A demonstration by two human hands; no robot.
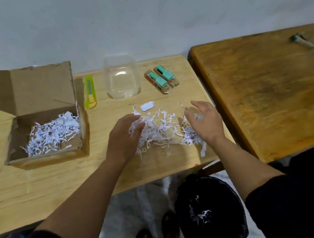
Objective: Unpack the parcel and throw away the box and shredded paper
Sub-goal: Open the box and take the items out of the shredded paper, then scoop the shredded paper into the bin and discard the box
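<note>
An open cardboard box [25,145] sits at the left of the light wooden table [40,185], lid flap up, with shredded white paper [53,134] inside. A second heap of shredded paper [164,132] lies loose on the table near its right end. My left hand [123,137] rests at the heap's left edge, fingers spread, touching shreds. My right hand [205,120] hovers at the heap's right edge, fingers apart, a few shreds at the palm. Neither hand grips anything firmly.
Behind the heap stand a clear plastic tub [122,79], a green-yellow utility knife [90,93] and two small teal-capped bottles [161,77]. A black-lined bin [211,212] with some shreds stands on the floor below the table's front edge. A darker table [269,93] adjoins on the right.
</note>
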